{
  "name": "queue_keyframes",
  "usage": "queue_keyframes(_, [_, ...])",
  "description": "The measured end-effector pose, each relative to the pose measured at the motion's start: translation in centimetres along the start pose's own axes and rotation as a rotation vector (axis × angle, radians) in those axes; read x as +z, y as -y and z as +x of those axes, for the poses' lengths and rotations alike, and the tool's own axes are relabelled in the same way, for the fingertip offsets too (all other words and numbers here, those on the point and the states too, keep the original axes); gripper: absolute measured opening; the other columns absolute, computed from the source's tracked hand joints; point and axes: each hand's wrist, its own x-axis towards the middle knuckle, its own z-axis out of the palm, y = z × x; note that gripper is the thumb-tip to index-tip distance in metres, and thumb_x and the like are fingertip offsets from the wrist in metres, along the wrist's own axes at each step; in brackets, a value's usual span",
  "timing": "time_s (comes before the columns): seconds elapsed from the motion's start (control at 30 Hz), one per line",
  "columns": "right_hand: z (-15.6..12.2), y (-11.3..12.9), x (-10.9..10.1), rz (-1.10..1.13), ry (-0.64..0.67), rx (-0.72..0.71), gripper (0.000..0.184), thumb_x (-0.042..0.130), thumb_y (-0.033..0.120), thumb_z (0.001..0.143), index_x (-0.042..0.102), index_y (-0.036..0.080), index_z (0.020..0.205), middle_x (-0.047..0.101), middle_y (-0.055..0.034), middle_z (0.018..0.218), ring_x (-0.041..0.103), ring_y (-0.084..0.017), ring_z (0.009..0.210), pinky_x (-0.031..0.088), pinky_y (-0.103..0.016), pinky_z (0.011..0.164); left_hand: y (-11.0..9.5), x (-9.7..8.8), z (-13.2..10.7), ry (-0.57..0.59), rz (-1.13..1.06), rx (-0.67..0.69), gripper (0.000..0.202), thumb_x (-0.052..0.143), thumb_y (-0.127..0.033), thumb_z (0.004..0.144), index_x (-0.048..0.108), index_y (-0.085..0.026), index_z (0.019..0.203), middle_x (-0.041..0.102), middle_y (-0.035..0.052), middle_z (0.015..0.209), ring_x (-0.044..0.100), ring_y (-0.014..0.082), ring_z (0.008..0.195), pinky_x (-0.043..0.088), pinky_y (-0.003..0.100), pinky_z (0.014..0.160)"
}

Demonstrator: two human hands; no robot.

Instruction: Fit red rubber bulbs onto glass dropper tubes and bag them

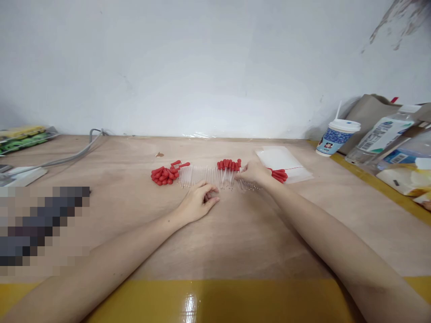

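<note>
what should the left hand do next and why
Probably reach for one bulb in the pile of red dropper bulbs: the left hand looks empty, and the clear tubes just beyond it seem to have no bulbs, unlike the red-topped group beside them. The right hand is busy at that group's far side, though its grip is unclear.

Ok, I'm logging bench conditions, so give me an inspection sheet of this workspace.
Surface: light-brown tabletop, glossy yellow strip along front edge.
Job things: clear slender tubes in a row, red bulb-shaped caps among them; flat translucent white sheet at right.
Clutter: blue patterned cup and clear plastic bottle, both at right.
Hands: left hand loosely open by the tubes; right hand at the tubes, grip unclear.
Cables: grey cable at left, apart from the tubes.
Surroundings: pale wall behind, marked at upper right.
</note>
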Motion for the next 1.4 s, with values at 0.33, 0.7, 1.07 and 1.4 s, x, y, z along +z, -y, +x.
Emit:
queue_keyframes(0.33, [-0.3,0.6,0.5,0.051,-0.066,-0.026,0.039,0.052,0.057,0.067,0.059,0.02,0.059,0.063,-0.0033,0.069,0.059,-0.019,0.07,0.038,-0.028,0.059,0.2,0.1,0.0,-0.004,-0.005,0.004,0.013,0.056,-0.02,0.078,0.06,-0.016,0.09,0.053,0.0023,0.083,0.053,0.0096,0.066,0.048,0.025,0.063])
queue_keyframes(0.7, [-1.1,-0.5,-1.3,-0.041,-0.018,-0.074,0.022,0.057,0.043,0.067,0.062,0.021,0.065,0.064,-0.0019,0.069,0.058,-0.017,0.065,0.037,-0.027,0.058,0.1,0.1,-0.1,0.0,-0.001,0.01,0.013,0.056,-0.019,0.078,0.06,-0.016,0.09,0.053,0.0024,0.083,0.053,0.0096,0.065,0.048,0.024,0.062])
queue_keyframes(1.07, [-1.3,0.0,0.3,-0.095,-0.047,-0.076,0.019,0.059,0.034,0.062,0.066,0.021,0.074,0.066,-0.0041,0.077,0.061,-0.021,0.073,0.042,-0.029,0.062,0.0,0.1,0.0,0.006,0.007,0.016,0.012,0.056,-0.02,0.078,0.06,-0.016,0.088,0.052,0.002,0.082,0.053,0.0094,0.065,0.047,0.025,0.063])
queue_keyframes(1.4, [-1.5,1.1,0.7,-0.213,-0.099,-0.086,0.028,0.053,0.037,0.071,0.064,0.017,0.086,0.065,-0.0129,0.09,0.061,-0.029,0.086,0.044,-0.034,0.065,0.1,0.1,-0.1,0.013,0.011,0.019,0.011,0.055,-0.022,0.08,0.06,-0.017,0.087,0.053,0.002,0.083,0.053,0.0102,0.066,0.048,0.026,0.065])
